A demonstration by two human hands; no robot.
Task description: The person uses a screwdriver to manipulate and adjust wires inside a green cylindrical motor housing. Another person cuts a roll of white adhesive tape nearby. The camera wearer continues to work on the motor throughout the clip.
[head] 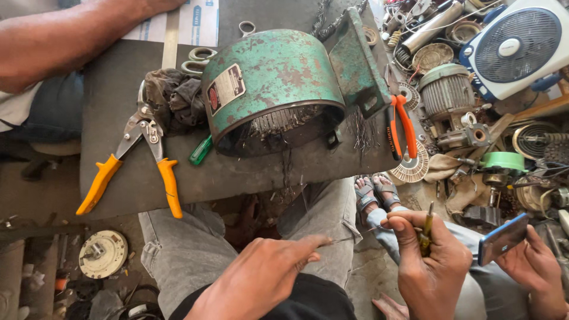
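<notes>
My left hand (261,278) is low in the middle over my lap, its thumb and forefinger pinched on a thin wire (349,237). The wire runs right to my right hand (432,261), which is closed around a small tool with a yellowish handle (425,234), tip pointing up. Just beyond my knees, a rusty green motor housing (278,83) lies on a dark board (118,77), with cut wire ends hanging from its open mouth.
On the board lie orange-handled snips (136,160), a dark rag (175,98), a green screwdriver (201,150), scissors (198,56) and orange pliers (400,124). Another person's hand (542,272) holds a phone (504,237) at right. Someone's arm (71,29) crosses top left. Motor parts and a white fan (515,41) crowd the floor.
</notes>
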